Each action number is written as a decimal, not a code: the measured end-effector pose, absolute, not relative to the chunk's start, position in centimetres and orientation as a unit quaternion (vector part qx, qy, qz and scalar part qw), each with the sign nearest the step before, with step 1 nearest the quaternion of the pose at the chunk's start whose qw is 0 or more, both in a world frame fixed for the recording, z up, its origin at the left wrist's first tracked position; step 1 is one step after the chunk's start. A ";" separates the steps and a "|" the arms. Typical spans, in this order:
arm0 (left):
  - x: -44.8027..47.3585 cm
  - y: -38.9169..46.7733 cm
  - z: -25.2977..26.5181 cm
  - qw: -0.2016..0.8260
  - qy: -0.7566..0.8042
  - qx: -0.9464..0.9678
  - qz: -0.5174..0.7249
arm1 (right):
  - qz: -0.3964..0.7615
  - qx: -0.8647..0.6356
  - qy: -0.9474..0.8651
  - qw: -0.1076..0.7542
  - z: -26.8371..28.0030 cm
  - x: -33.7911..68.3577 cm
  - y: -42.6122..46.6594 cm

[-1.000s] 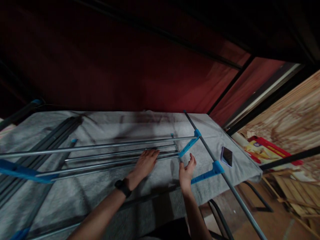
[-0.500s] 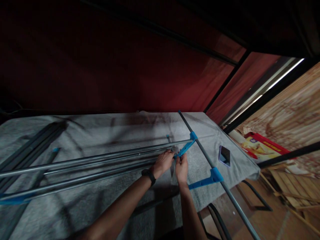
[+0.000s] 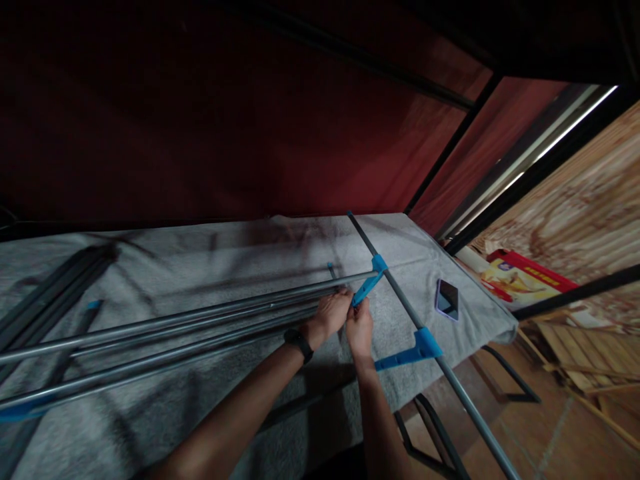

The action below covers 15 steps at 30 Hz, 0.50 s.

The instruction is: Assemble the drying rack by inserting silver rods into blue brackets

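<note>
Head cam; we put the clock centre at our hands, 12 = top of view.

We have both hands together at the low end of the upper blue arm point(image 3: 367, 289), which runs up to 1 o'clock and meets the grey crossbar point(image 3: 404, 298). Our left hand point(image 3: 330, 313), watch point(image 3: 300, 345) on wrist, is curled nearly closed over the rods point(image 3: 200, 312) at their ends. Our right hand point(image 3: 360, 328) is drawn into a pinch on the arm's low end. We can't see exact fingertip contact on either. Rods run in from 9, slightly below level; top one carries on past us to the crossbar.

Vs 1.0 s frame: there our left lies flat on the rods, farther toward 9, right half open and apart. Now that gap is gone, and the rods' 9 o'clock end sits lower in view. Vs 0.5 s: near-identical hold, scene a bit higher and farther left.

Around us: lower blue arm point(image 3: 407, 358) at 4, same crossbar. Phone point(image 3: 447, 300) at 3 on the grey cloth point(image 3: 420, 250), same spot on it. Red-yellow box point(image 3: 525, 277) past the cloth edge, also 3. Dark tubes point(image 3: 55, 287) bundled at 9.
</note>
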<state>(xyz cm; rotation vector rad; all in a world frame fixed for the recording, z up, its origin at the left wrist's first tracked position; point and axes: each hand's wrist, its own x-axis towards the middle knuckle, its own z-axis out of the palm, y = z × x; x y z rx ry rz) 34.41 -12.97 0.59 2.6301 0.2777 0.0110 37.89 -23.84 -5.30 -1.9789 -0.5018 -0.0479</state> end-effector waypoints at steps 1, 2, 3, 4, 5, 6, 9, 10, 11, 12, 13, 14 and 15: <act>34.5 -13.1 0.6 0.246 0.099 0.964 0.006 | -0.019 -0.827 -0.211 0.521 -5.3 37.9 -23.9; 34.5 -13.1 0.6 0.247 0.097 0.964 0.008 | -0.017 -0.827 -0.213 0.520 -5.2 37.8 -23.9; 34.5 -13.1 0.6 0.248 0.094 0.964 0.008 | -0.014 -0.825 -0.217 0.521 -5.2 37.8 -23.9; 34.4 -13.0 0.7 0.250 0.091 0.964 0.008 | -0.012 -0.824 -0.220 0.522 -5.3 37.8 -24.0; 34.4 -12.9 0.8 0.251 0.089 0.964 0.007 | -0.011 -0.823 -0.222 0.523 -5.3 37.8 -24.0; 34.3 -12.8 0.9 0.253 0.088 0.963 0.005 | -0.010 -0.822 -0.224 0.523 -5.3 37.8 -24.0; 34.2 -12.5 1.3 0.258 0.084 0.962 -0.002 | -0.014 -0.827 -0.222 0.517 -5.4 37.8 -24.0; 34.2 -12.4 1.5 0.260 0.082 0.962 -0.003 | -0.017 -0.830 -0.221 0.512 -5.4 37.8 -24.0; 34.3 -12.4 1.6 0.261 0.081 0.962 -0.004 | -0.020 -0.833 -0.220 0.508 -5.4 37.8 -24.0; 34.3 -12.5 1.7 0.261 0.082 0.962 -0.003 | -0.023 -0.835 -0.218 0.504 -5.5 37.8 -24.0; 34.4 -12.5 1.8 0.261 0.084 0.962 -0.001 | -0.025 -0.837 -0.216 0.501 -5.5 37.7 -24.0; 34.4 -12.6 1.8 0.260 0.088 0.961 0.003 | -0.027 -0.838 -0.215 0.500 -5.5 37.7 -23.9; 34.4 -12.7 1.9 0.260 0.091 0.961 0.007 | -0.027 -0.838 -0.213 0.501 -5.5 37.7 -23.9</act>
